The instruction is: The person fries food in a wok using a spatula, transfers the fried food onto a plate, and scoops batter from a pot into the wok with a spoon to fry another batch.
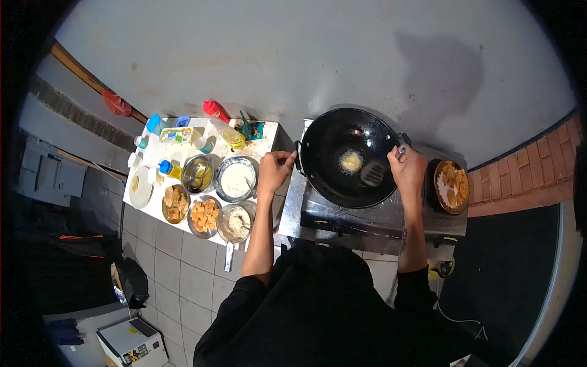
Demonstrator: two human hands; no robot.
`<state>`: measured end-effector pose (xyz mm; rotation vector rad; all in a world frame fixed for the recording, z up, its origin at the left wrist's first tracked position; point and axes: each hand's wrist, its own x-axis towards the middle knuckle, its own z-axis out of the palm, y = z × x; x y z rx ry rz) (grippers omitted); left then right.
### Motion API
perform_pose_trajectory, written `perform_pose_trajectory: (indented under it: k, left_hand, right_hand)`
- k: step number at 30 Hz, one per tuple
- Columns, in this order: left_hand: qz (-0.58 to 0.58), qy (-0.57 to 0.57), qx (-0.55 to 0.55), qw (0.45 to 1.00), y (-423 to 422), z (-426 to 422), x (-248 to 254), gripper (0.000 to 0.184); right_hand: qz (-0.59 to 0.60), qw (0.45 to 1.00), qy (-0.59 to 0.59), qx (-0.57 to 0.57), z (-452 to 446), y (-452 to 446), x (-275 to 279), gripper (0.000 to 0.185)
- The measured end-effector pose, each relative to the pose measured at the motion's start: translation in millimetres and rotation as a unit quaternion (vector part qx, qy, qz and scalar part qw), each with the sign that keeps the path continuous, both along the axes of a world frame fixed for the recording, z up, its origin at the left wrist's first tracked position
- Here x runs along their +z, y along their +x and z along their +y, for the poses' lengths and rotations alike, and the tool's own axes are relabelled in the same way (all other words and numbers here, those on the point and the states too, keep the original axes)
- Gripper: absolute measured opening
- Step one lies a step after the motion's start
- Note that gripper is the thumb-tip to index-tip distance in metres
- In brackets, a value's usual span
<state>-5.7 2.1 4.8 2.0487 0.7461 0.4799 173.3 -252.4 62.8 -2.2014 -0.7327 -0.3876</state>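
A black wok (pixel 327 177) sits on the metal stove, with a small pale yellow piece of food (pixel 351 161) bubbling in oil at its bottom. My left hand (pixel 276 171) is closed at the wok's left loop handle (pixel 298 158), fingers pinched on it. In my right hand (pixel 409 166) is a slotted spatula (pixel 372 174), gripped over the wok's right rim. The spatula's head rests inside the wok, just right of the frying piece. Part of its handle is hidden by the hand.
Left of the stove (pixel 379 221), a white table (pixel 177 148) carries a bowl of white batter (pixel 237 180), a floury pan (pixel 234 224), a bowl of orange-brown cubes (pixel 204 216) and several bottles. A plate of fried food (pixel 451 186) stands on the stove's right. A wall (pixel 342 55) rises behind.
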Motion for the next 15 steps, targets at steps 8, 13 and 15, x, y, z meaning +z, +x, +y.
perform_pose_trajectory:
  k: [8,13,15]
  left_hand:
    - [0.015,0.010,0.008,1.000,-4,-4,7,0.031]
    - [-0.016,0.027,0.028,0.999,-4,-2,-9,0.031]
    - [-0.027,0.044,0.043,0.998,-4,-4,-10,0.030]
  right_hand:
    - [-0.007,1.000,0.019,-0.002,-2,-2,0,0.027]
    - [0.007,1.000,-0.004,0.017,-4,-1,-7,0.028]
    - [-0.002,0.999,0.027,0.023,-6,0,-8,0.029]
